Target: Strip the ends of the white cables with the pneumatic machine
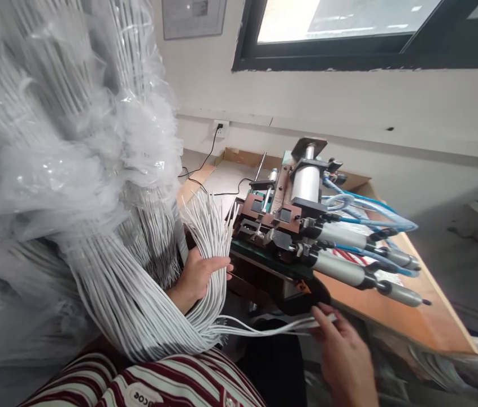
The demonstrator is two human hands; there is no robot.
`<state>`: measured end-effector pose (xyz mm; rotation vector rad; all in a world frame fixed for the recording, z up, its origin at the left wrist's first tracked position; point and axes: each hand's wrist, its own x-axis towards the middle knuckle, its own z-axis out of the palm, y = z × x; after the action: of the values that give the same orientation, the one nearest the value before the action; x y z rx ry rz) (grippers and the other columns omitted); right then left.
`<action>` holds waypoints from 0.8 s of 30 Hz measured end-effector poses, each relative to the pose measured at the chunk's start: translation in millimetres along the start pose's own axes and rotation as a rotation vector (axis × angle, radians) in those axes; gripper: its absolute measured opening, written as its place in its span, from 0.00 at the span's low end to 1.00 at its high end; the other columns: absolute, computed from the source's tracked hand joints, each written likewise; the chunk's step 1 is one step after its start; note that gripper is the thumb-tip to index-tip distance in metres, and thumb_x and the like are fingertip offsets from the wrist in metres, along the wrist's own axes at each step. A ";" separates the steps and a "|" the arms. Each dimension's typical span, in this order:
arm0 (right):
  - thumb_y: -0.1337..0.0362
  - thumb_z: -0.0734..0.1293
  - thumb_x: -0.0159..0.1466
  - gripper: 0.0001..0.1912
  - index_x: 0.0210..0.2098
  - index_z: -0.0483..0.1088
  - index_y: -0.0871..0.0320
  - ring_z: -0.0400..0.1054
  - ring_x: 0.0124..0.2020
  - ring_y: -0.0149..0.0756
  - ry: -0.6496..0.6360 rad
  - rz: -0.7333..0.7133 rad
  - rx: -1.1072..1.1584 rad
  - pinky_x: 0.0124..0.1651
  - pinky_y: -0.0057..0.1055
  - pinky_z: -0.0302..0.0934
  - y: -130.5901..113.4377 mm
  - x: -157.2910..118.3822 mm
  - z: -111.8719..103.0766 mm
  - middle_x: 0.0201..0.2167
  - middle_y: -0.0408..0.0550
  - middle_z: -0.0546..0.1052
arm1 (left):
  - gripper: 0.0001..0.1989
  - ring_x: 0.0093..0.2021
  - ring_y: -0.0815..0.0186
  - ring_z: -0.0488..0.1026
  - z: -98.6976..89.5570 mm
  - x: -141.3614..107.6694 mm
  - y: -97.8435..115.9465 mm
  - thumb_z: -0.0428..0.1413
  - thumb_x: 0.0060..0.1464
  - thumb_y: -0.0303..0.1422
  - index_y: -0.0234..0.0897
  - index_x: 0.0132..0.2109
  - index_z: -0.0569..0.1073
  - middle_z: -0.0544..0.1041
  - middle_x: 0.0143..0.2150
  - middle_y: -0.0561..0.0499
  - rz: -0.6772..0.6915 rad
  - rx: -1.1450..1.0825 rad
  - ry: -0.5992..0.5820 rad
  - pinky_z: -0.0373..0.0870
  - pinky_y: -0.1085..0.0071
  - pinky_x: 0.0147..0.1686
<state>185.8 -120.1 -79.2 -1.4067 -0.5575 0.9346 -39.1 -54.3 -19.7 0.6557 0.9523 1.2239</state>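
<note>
Pale wall runs along the far side, with a window above and a socket feeding a black cord. Against it, to the right, stands a wooden bench bearing a machine with metal cylinders and blue hoses. On the left hang thick bunches of wires in clear plastic wrap.

Our wire bundle comes out of that wrap, sweeps down over our striped clothing and bends upward near the middle. Our left hand clasps its upright end, thumb across the front, the tips fanned out just left of the machine. Our right hand, nearer and to the right, pinches a few loose wires near their ends; they stretch across from the bend, apart from the rest.

To handle this well, we judge that the left grip should be firm but not crushing, so the strands neither slip nor kink. The right pinch does best close to the ends, drawing gently and level to prevent tangles at the bend. The fanned tips look uneven, and their nearness to the machine could make them snag.
</note>
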 end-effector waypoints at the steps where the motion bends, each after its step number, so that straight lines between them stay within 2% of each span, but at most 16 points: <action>1: 0.62 0.72 0.45 0.15 0.33 0.70 0.55 0.60 0.32 0.41 0.110 -0.098 -0.092 0.38 0.36 0.54 -9.7 1.6 1.1 0.25 0.43 0.67 | 0.14 0.22 0.66 0.72 1.4 -2.0 -1.1 0.62 0.32 0.26 0.33 0.31 0.69 0.73 0.23 0.54 0.001 0.002 -0.009 0.70 0.70 0.21; 2: 0.63 0.71 0.45 0.17 0.35 0.70 0.56 0.60 0.36 0.43 0.239 -0.250 -0.246 0.42 0.37 0.52 -18.8 0.3 6.1 0.29 0.45 0.69 | 0.13 0.22 0.66 0.72 2.9 -3.3 -2.4 0.62 0.33 0.26 0.32 0.31 0.69 0.73 0.23 0.54 0.005 0.012 -0.020 0.70 0.70 0.22; 3: 0.63 0.70 0.47 0.17 0.37 0.71 0.56 0.60 0.39 0.45 0.300 -0.400 -0.392 0.45 0.39 0.50 -26.6 -3.3 14.8 0.32 0.48 0.70 | 0.13 0.22 0.66 0.72 4.5 -4.0 -3.7 0.61 0.33 0.26 0.32 0.31 0.69 0.73 0.22 0.54 0.008 0.028 -0.026 0.70 0.70 0.22; 4: 0.61 0.68 0.50 0.14 0.36 0.72 0.57 0.61 0.40 0.46 0.243 -0.503 -0.478 0.47 0.40 0.50 -32.3 -8.6 26.6 0.34 0.50 0.71 | 0.12 0.22 0.65 0.72 6.1 -4.0 -5.0 0.61 0.34 0.26 0.31 0.31 0.69 0.73 0.22 0.53 0.007 0.045 -0.025 0.70 0.69 0.22; 5: 0.60 0.67 0.52 0.11 0.33 0.73 0.57 0.63 0.38 0.45 0.073 -0.535 -0.479 0.45 0.39 0.52 -35.4 -14.5 40.7 0.33 0.50 0.73 | 0.12 0.23 0.65 0.72 7.6 -3.3 -6.1 0.61 0.34 0.26 0.31 0.31 0.69 0.73 0.22 0.53 0.007 0.060 -0.021 0.70 0.69 0.22; 6: 0.59 0.66 0.53 0.09 0.30 0.74 0.56 0.65 0.35 0.43 -0.122 -0.501 -0.434 0.42 0.38 0.55 -36.1 -20.2 56.0 0.31 0.50 0.74 | 0.11 0.23 0.65 0.72 9.0 -2.1 -7.0 0.61 0.34 0.26 0.31 0.30 0.70 0.73 0.22 0.53 0.017 0.072 -0.016 0.69 0.70 0.22; 8: 0.59 0.65 0.55 0.10 0.31 0.76 0.56 0.67 0.31 0.41 -0.444 -0.359 -0.294 0.37 0.35 0.58 -31.6 -28.3 85.0 0.28 0.48 0.75 | 0.10 0.23 0.67 0.71 11.1 1.7 -7.7 0.61 0.35 0.25 0.30 0.30 0.70 0.73 0.22 0.52 0.068 0.079 -0.011 0.68 0.71 0.24; 10: 0.59 0.66 0.55 0.11 0.35 0.76 0.55 0.65 0.27 0.37 -0.573 -0.240 -0.170 0.32 0.32 0.59 -23.7 -30.7 106.1 0.26 0.46 0.75 | 0.09 0.24 0.69 0.69 13.0 5.9 -6.6 0.60 0.36 0.23 0.30 0.30 0.72 0.74 0.23 0.53 0.138 0.060 -0.021 0.67 0.73 0.26; 13: 0.60 0.67 0.53 0.10 0.32 0.76 0.56 0.60 0.22 0.31 -0.562 -0.164 -0.070 0.27 0.29 0.56 -15.7 -26.0 119.3 0.21 0.42 0.72 | 0.11 0.25 0.70 0.69 16.9 11.6 -2.2 0.59 0.36 0.22 0.31 0.32 0.73 0.75 0.25 0.53 0.186 0.022 -0.029 0.66 0.73 0.27; 16: 0.60 0.69 0.51 0.07 0.27 0.76 0.58 0.57 0.21 0.30 -0.524 -0.113 0.002 0.26 0.28 0.54 -14.7 -17.0 119.3 0.17 0.40 0.68 | 0.10 0.22 0.70 0.69 22.8 17.2 3.6 0.60 0.34 0.23 0.31 0.30 0.73 0.74 0.23 0.54 0.140 0.011 -0.027 0.66 0.73 0.24; 19: 0.60 0.70 0.51 0.07 0.26 0.74 0.59 0.56 0.21 0.28 -0.463 -0.023 0.150 0.26 0.27 0.53 -15.7 -8.3 117.1 0.18 0.41 0.68 | 0.08 0.19 0.70 0.67 28.7 24.5 9.5 0.60 0.34 0.24 0.31 0.28 0.73 0.72 0.19 0.55 0.072 0.009 -0.008 0.65 0.74 0.21; 24: 0.61 0.72 0.47 0.08 0.23 0.73 0.60 0.54 0.19 0.26 -0.339 0.120 0.403 0.21 0.25 0.50 -22.0 4.5 118.4 0.18 0.41 0.67 | 0.07 0.20 0.70 0.69 35.5 36.9 18.0 0.62 0.32 0.26 0.30 0.26 0.73 0.73 0.19 0.54 0.114 0.028 0.083 0.67 0.74 0.22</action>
<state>97.4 -46.4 -43.6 -0.9319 -0.5024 1.3148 -14.4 -11.8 3.2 0.6930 1.0138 1.3494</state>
